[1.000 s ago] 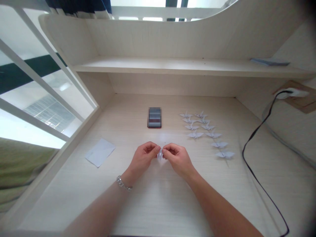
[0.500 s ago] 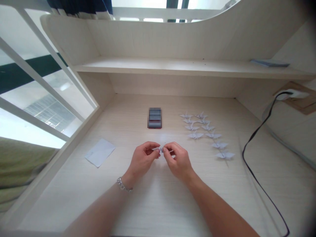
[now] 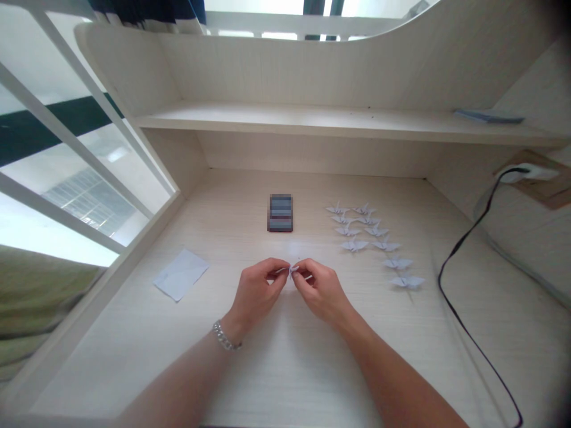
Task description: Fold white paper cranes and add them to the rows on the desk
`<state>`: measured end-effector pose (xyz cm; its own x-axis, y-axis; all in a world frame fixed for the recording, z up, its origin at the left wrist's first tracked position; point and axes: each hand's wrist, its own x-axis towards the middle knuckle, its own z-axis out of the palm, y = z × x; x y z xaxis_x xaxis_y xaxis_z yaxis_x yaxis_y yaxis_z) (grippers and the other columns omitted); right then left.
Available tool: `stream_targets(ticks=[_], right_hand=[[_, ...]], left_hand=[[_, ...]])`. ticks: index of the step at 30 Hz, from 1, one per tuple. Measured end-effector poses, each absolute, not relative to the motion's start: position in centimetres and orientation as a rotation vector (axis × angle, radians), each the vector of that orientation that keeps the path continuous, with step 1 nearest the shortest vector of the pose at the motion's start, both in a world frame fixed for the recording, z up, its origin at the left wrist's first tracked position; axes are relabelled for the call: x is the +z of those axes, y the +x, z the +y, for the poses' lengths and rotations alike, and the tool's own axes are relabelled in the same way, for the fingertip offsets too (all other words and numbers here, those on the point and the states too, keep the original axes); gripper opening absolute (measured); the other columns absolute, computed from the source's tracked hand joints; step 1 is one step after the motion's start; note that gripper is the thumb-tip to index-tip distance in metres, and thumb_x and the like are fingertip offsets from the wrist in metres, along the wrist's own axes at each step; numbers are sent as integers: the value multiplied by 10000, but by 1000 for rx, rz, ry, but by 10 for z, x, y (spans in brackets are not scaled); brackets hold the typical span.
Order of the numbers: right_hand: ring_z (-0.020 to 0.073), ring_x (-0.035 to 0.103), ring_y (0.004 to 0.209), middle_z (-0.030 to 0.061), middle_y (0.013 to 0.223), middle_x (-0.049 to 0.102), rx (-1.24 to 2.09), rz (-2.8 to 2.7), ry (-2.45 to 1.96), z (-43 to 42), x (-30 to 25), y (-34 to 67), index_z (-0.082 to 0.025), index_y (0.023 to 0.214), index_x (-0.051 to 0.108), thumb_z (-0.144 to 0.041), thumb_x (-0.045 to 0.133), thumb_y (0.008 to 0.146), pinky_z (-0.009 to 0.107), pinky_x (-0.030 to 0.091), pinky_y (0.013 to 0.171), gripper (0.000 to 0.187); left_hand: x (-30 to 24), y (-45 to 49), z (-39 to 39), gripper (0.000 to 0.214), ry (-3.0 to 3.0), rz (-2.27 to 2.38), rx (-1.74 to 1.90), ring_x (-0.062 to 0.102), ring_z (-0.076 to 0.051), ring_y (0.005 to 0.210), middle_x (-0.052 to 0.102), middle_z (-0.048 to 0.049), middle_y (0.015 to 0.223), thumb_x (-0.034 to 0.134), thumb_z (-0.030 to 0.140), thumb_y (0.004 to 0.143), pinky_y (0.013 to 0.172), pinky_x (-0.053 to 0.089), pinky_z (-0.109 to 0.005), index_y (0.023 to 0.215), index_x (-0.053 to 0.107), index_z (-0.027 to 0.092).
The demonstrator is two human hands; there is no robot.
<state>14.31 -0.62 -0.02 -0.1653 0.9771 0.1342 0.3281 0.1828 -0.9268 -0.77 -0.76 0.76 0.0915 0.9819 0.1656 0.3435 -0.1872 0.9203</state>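
**A:** What are we seeing at the far left?

**B:** We see a white window frame [image 3: 102, 101] and, at lower left, an olive cloth [image 3: 40, 303]. On the bench [image 3: 285, 374] lies a loose sheet of pale paper [image 3: 181, 274].

**A:** And moving right, at our hands?

**B:** Our left hand [image 3: 257, 291], with a chain bracelet [image 3: 225, 336] at the wrist, and our right hand [image 3: 322, 291] are both pinching a small folded paper [image 3: 292, 271] between fingertips and thumbs. We hold it just above the bench, at lower middle of the frame.

**A:** What lies beyond them?

**B:** Well above the hands sits a dark oblong object [image 3: 281, 212], too pixelated to name. To the right stand rows of paper cranes [image 3: 354, 245].

**A:** And at the far right?

**B:** We see a black cable [image 3: 464, 246] running up to a plug [image 3: 533, 173], and a bluish booklet [image 3: 489, 116] on the shelf [image 3: 312, 117] at upper right.
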Motion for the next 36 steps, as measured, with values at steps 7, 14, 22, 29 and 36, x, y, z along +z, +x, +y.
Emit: stream_targets(ticks=[7,14,22,29,36], right_hand=[[143,583,622,7,663,593,1405,-1328,-1205,-1,-5,146,-173,762,541,-280,546,764,258,478,551,107],[136,577,630,15,678,606,1204,-1564,-1240,-6,1,146,-183,796,578,-323,513,809,241,456,556,154],[154,593,629,36,675,632,1212,-1536,-1265,-1,-2,150,-168,778,603,-335,540,791,261,461,585,179],[122,474,538,-4,581,550,849,-2004,-1331,-5,3,154,-186,671,576,-193,468,800,230,320,512,169],[118,483,577,-19,625,548,934,-1993,-1303,-4,3,154,-193,708,529,-202,431,834,220,316,546,160]], left_hand=[[4,-6,-8,134,1552,1275,1160,632,-161,750,683,-49,821,602,236,747,687,511,-255,848,651,164],[9,-7,-10,116,1650,1308,1112,630,-157,736,687,-42,809,585,225,752,695,507,-256,819,672,187],[6,-7,-8,121,1541,1244,1168,624,-173,760,681,-57,818,597,239,745,708,503,-278,822,665,174],[7,-10,-8,132,1773,1251,1002,608,-161,758,678,-41,815,538,170,771,718,469,-260,797,663,202],[7,-10,-6,153,1585,1231,945,608,-153,685,657,-37,762,560,318,774,620,462,-235,821,601,178]])
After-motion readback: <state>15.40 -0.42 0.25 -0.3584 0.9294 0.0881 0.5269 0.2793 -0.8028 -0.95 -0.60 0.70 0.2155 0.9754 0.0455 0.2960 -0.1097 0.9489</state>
